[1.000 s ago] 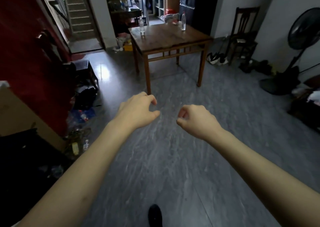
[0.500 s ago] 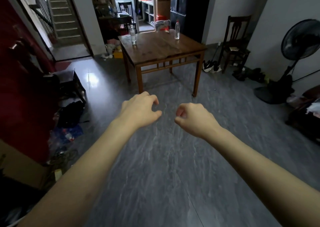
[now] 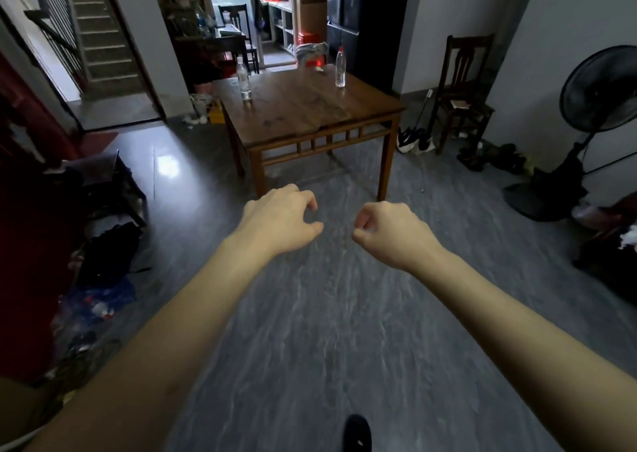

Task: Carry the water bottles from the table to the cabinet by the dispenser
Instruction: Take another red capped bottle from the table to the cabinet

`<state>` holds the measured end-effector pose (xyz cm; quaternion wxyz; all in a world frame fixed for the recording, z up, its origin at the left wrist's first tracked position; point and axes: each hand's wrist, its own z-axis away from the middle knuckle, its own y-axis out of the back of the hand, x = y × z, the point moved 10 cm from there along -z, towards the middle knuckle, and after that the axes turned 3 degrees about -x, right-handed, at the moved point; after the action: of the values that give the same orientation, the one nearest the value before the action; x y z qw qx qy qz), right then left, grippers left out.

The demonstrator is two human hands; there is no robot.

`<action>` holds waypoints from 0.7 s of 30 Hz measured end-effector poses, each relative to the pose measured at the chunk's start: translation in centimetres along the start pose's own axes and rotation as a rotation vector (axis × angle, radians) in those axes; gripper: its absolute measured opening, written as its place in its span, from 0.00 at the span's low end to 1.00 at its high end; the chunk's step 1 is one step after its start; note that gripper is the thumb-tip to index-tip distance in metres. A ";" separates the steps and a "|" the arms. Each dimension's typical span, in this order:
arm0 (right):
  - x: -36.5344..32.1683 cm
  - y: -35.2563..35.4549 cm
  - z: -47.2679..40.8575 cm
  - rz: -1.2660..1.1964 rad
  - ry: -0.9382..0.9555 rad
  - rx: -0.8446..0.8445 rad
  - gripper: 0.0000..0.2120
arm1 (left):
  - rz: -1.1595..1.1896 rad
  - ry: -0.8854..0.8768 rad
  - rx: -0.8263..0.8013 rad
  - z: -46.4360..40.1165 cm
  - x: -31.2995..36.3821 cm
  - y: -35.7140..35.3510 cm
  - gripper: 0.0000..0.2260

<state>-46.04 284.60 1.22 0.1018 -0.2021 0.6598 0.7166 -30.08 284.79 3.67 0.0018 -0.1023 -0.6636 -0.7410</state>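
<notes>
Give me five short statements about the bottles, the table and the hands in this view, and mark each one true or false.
1. Two water bottles stand upright on the wooden table, the left bottle and the right bottle. True.
2. The two bottles touch each other. False: they stand well apart, near opposite sides of the tabletop.
3. The left hand holds a bottle. False: it holds nothing, its fingers loosely curled.
4. The right hand is empty. True.
5. The standing fan is on the table. False: it stands on the floor at the right, by the wall.
</notes>
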 end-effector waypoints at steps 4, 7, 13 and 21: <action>3.1 1.9 -6.5 0.007 0.007 -0.008 0.08 | -0.017 0.007 -0.005 -7.5 1.9 1.0 0.19; 5.2 3.2 -11.4 0.020 0.017 -0.024 0.08 | -0.015 0.009 0.012 -12.9 3.2 2.1 0.19; 7.1 5.1 -19.4 -0.009 0.035 -0.046 0.07 | -0.024 0.043 -0.005 -20.8 3.3 2.8 0.19; 8.1 4.0 -29.7 -0.053 0.068 -0.087 0.05 | 0.003 0.044 -0.021 -31.3 1.4 2.7 0.18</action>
<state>-50.35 253.87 -0.06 0.0895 -0.2479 0.6255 0.7343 -35.76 253.90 3.46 0.0164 -0.0867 -0.6553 -0.7502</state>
